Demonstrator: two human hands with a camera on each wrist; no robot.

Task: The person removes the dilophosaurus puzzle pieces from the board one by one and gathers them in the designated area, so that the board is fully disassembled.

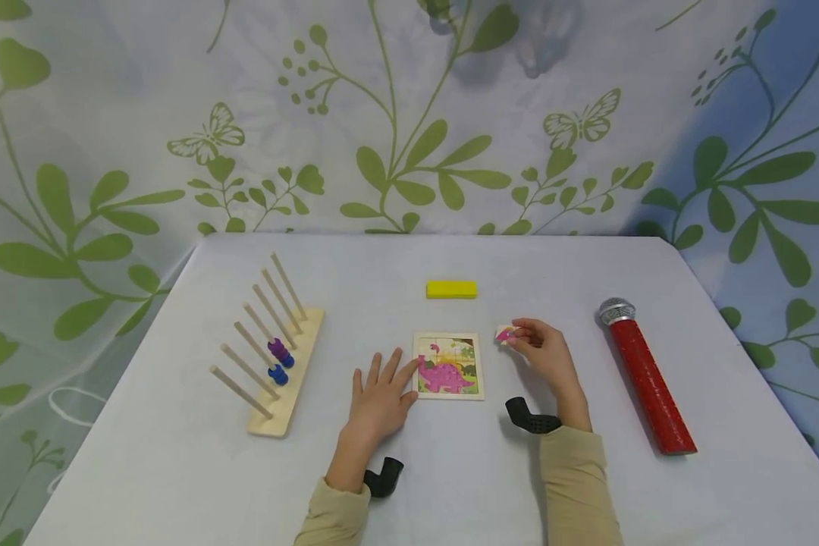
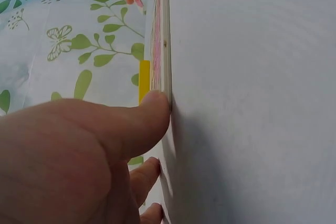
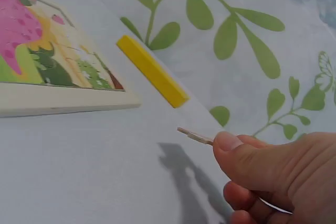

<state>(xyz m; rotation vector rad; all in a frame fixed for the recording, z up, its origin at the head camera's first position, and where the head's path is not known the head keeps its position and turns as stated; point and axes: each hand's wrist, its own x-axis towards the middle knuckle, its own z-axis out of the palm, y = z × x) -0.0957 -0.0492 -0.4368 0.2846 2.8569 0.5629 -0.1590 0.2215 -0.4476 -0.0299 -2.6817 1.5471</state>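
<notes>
A framed jigsaw puzzle with a pink dinosaur lies flat on the white table. My left hand rests beside it with fingers spread, the index fingertip touching the puzzle's left edge. In the left wrist view the thumb lies against the frame's side. Between thumb and fingers, my right hand pinches a small puzzle piece with pink on it, to the right of the frame. The right wrist view shows that piece edge-on, held above the tabletop, its shadow below.
Behind the puzzle lies a yellow block. At the left stands a wooden peg rack with several upright dowels and blue and purple pieces on it. A red microphone with a silver head lies at the right. Leaf-patterned cloth hangs behind the table.
</notes>
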